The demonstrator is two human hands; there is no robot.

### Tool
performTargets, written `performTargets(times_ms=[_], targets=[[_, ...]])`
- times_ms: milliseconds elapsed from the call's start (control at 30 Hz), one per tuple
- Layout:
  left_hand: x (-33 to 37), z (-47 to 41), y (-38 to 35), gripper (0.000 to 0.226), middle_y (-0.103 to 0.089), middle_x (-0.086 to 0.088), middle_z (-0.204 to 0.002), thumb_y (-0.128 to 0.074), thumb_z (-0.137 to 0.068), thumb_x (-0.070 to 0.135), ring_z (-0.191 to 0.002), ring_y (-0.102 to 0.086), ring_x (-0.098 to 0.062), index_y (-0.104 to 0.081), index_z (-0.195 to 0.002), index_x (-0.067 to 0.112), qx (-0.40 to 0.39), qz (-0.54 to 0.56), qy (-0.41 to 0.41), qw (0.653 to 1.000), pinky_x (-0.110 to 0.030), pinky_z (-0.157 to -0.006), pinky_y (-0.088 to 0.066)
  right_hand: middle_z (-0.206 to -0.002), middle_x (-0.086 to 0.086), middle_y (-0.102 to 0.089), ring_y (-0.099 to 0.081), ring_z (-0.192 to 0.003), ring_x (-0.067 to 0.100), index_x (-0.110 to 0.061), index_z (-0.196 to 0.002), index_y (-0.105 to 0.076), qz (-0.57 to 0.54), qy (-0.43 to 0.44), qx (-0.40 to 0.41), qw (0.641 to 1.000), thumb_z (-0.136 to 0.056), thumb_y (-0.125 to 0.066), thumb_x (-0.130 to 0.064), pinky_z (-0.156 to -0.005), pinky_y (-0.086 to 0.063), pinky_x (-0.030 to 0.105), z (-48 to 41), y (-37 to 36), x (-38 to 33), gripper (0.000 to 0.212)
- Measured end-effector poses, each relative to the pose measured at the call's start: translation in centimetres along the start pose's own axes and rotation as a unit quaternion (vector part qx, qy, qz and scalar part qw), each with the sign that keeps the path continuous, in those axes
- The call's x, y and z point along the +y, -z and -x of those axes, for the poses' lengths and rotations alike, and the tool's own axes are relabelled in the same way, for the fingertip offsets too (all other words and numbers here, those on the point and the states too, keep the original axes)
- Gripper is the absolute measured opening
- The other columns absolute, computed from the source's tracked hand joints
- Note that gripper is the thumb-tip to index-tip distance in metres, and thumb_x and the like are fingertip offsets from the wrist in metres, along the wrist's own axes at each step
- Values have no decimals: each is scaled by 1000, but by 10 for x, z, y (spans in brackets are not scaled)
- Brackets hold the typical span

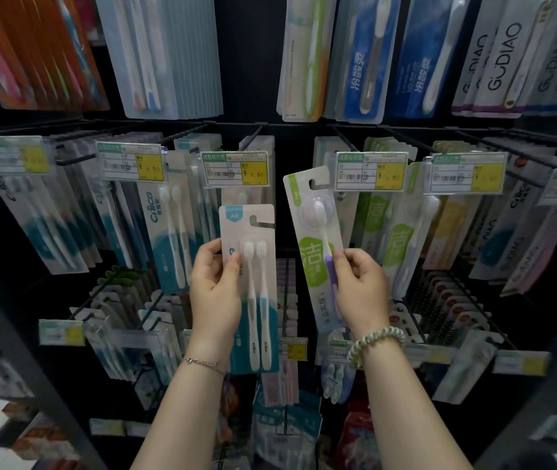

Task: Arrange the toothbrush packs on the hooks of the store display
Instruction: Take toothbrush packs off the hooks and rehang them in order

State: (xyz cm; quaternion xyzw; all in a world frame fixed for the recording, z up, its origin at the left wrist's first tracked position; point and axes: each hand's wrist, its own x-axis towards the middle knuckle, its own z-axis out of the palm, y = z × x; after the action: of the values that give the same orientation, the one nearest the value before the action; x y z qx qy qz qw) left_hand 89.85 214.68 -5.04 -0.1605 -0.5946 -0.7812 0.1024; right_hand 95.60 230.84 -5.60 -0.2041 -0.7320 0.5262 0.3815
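Observation:
My left hand [214,290] grips a twin toothbrush pack [253,266] with a teal lower half and an "A6" tab, held upright in front of the display's middle column. My right hand [360,288] pinches a green-and-white single pack [314,245] holding a purple-handled brush, tilted slightly left. Both packs' hang slots sit just below the middle row of price tags, off any hook. A black hook [253,139] juts out above the twin pack, and another hook [345,140] stands above and right of the green pack.
Price tags [234,169] hang at the hook ends of the middle row, with packs behind them. An upper row holds blue, green and orange packs [367,56]. Lower hooks [118,307] carry more packs near my wrists. A black frame [33,368] runs down the left side.

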Motion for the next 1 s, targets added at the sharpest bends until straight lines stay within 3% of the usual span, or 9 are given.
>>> performTargets(times_ms=[133, 300, 567, 867, 1000], targets=[[1, 5, -2, 18, -69, 6, -99, -51, -98, 6, -82, -66, 5, -57, -108, 19, -7, 6, 3, 1000, -11, -71, -51, -59, -10, -62, -56, -52, -7, -13, -80, -64, -37, -12, -10, 999, -97, -52, -26, -50, -43, 14, 12, 2, -1, 25], [1, 10, -5, 18, -71, 5, -98, -52, -98, 9, -85, -67, 0, -58, -105, 25, -21, 14, 8, 1000, -14, -71, -52, -53, -12, -59, -55, -49, -8, -10, -78, -62, -52, -19, -5, 998, -98, -51, -23, -47, -40, 9, 22, 11, 2, 26], [1, 17, -11, 18, -71, 1, -101, -51, -99, 8, -88, -67, -4, -58, -108, 21, -33, 25, 13, 999, -20, -76, -55, -60, -1, -59, -49, -51, 2, -15, -74, -62, -3, -14, 16, 1000, -97, -52, -30, -54, -41, 26, 28, 27, 13, 30], [5, 10, 8, 21, -69, 5, -96, -52, -98, 9, -84, -66, -1, -58, -103, 28, -12, 14, 3, 1000, -18, -73, -54, -66, 5, -66, -58, -59, 13, -14, -76, -64, -1, -13, 2, 1000, -96, -53, -32, -58, -47, 34, 36, 6, 7, 29], [10, 3, 26, 20, -70, 7, -93, -53, -98, 11, -83, -66, -2, -59, -101, 30, 0, 3, -3, 1000, -16, -72, -52, -60, -1, -64, -56, -54, 5, -12, -75, -64, -22, -21, -11, 999, -96, -54, -29, -56, -46, 30, 42, -12, -2, 29]])
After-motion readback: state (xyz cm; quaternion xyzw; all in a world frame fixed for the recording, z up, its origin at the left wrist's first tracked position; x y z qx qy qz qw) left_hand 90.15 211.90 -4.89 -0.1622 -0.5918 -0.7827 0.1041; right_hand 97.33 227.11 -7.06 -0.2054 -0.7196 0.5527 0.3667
